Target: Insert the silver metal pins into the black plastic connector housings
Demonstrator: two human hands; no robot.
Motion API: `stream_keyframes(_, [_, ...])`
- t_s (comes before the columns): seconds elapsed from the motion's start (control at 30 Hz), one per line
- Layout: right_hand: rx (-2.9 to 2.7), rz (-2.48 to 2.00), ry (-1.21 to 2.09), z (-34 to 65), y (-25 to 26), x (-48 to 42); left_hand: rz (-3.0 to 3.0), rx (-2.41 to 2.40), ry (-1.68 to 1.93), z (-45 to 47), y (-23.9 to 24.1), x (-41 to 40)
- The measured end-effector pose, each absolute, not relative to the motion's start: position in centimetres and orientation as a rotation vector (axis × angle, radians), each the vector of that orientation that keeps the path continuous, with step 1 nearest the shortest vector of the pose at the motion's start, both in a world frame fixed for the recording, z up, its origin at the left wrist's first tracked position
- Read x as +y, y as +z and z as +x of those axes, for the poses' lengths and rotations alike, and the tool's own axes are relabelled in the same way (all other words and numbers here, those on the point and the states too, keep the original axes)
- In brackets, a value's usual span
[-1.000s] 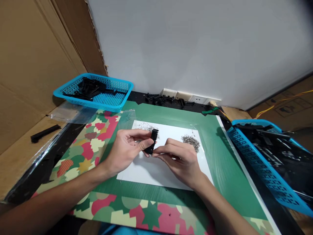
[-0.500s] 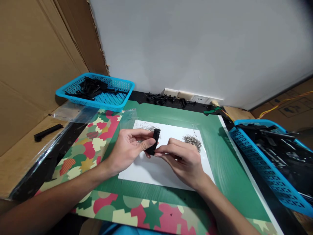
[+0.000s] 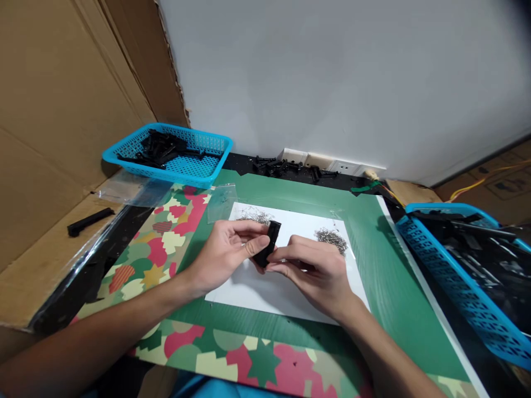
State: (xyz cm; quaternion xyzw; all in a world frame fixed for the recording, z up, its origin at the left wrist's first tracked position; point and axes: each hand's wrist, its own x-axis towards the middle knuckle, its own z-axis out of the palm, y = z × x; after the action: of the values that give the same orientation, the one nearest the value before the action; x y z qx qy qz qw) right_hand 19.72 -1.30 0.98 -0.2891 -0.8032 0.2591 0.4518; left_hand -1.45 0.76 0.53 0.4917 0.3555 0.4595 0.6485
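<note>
My left hand [image 3: 232,249] grips a short black plastic part [image 3: 271,243] between thumb and fingers, tilted above a white sheet [image 3: 265,293]. Thumb and forefinger of my right hand [image 3: 317,268] are pinched together at the part's lower end, touching it. Whether a small piece sits in that pinch cannot be made out. Behind my right hand lies a heap of small metal springs or clips [image 3: 332,240]. A second heap of fine metal pieces [image 3: 253,214] lies behind my left hand, partly covered by it.
At the back left stands a blue basket [image 3: 207,181] of black parts; another blue basket [image 3: 460,298] with dark parts is at the right. Several black pieces [image 3: 277,166] lie along the wall by the sockets [image 3: 344,167]. A black bar [image 3: 90,221] rests on cardboard at left.
The black part has turned slightly, showing a smoother, broader face. My right fingertips remain at its lower end. The whole view has shifted a little.
</note>
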Motion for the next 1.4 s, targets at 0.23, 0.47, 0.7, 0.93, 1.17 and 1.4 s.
stream_keyframes(0.23, [-1.997, -0.735, 0.557, 19.9, 1.1, -1.3, 0.991, 0.812, 0.927, -1.5, -0.1, 0.8])
stream_keyframes(0.47, [-2.136, -0.746, 0.334, 20.5, 0.6, -1.2, 1.02, 0.838, 0.895, -1.6, -0.3, 0.8])
stream_keyframes(0.7, [-2.194, -0.759, -0.001, 21.0, 0.9, -1.4, 1.4, 0.917, 0.864, -1.7, 0.7, 1.1])
stream_keyframes(0.93, [-2.224, -0.864, -0.151, 23.4, 0.3, -0.8, 1.97, 1.021, 1.029, -1.9, 1.2, 0.8])
stream_keyframes(1.17, [-2.327, -0.923, -0.079, 23.3, -0.9, -0.5, 2.357, 0.99, 1.104, -1.7, -1.0, 0.2])
stream_keyframes(1.4, [-2.226, -1.096, 0.555, 22.4, 1.0, -0.7, 2.457, 0.904, 1.029, -2.2, -2.1, 0.5])
